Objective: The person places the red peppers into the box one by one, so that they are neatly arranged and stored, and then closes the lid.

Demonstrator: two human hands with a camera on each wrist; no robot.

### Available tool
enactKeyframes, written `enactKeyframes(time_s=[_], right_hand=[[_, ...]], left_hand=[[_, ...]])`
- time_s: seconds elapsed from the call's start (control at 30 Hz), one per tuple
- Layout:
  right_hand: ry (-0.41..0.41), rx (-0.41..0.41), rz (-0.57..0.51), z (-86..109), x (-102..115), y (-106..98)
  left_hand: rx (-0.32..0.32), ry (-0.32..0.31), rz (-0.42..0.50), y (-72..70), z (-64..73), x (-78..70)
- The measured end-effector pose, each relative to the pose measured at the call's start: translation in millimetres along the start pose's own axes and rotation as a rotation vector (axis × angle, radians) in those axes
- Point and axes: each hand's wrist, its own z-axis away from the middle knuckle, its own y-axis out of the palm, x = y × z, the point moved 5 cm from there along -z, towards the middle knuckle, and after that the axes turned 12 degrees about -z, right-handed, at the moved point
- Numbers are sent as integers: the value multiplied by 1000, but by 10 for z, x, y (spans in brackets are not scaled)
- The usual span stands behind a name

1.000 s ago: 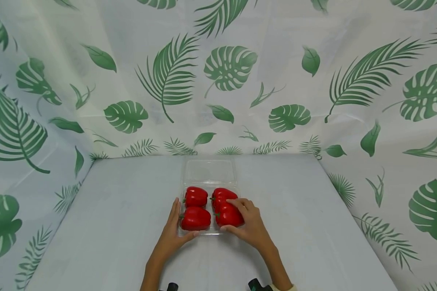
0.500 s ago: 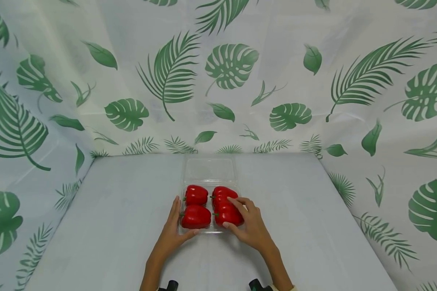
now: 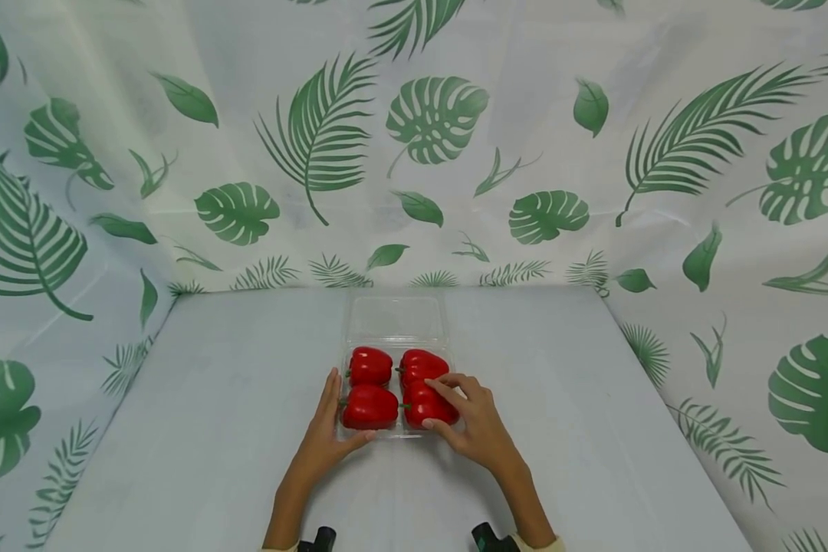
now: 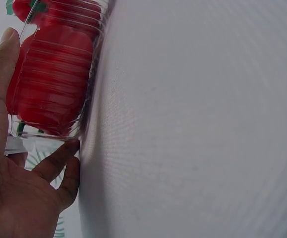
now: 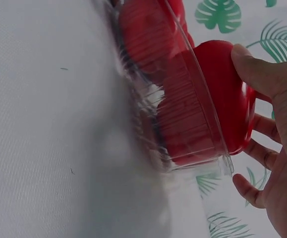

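Observation:
A clear plastic clamshell container point(image 3: 397, 434) lies on the table with its lid point(image 3: 395, 318) folded back. In it sit several red bell peppers: one back left point(image 3: 369, 366), one back right point(image 3: 424, 365), one front left point(image 3: 369, 407) and one front right point(image 3: 428, 404). My right hand point(image 3: 479, 429) holds the front-right pepper, thumb at its front and fingers over its far side. In the right wrist view, this pepper point(image 5: 227, 94) bulges above the container's rim. My left hand point(image 3: 323, 445) touches the container's front-left corner, fingers straight along the left wall, thumb along the front.
A white-covered table point(image 3: 234, 406) extends around the container. Behind and at both sides hangs a leaf-patterned curtain point(image 3: 345, 253). Black wrist devices point(image 3: 486, 537) show at the bottom edge.
The front-right pepper has shifted slightly left in the container, with my right hand on it. My left hand keeps its place at the container's corner. The head view has tilted a little.

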Motion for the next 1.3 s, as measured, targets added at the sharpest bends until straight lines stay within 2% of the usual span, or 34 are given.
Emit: enactKeyframes(time_s=[0.13, 0.3, 0.43, 0.6, 0.77, 1.0, 1.3], right_hand=[[-8, 20, 17, 2, 5, 23], [-15, 6, 24, -12, 3, 32], [10, 29, 52, -25, -28, 69], [39, 57, 112, 8, -52, 118], [29, 54, 102, 4, -17, 127], [78, 57, 85, -5, -21, 112], [64, 75, 164, -34, 22, 122]], left_hand=[[1, 2, 0, 6, 10, -4], [1, 7, -5, -8, 6, -16], [-11, 6, -7, -23, -10, -19], [13, 0, 0, 5, -9, -16], [5, -13, 11, 2, 2, -5], [9, -12, 2, -6, -4, -14], [6, -6, -13, -12, 3, -20]])
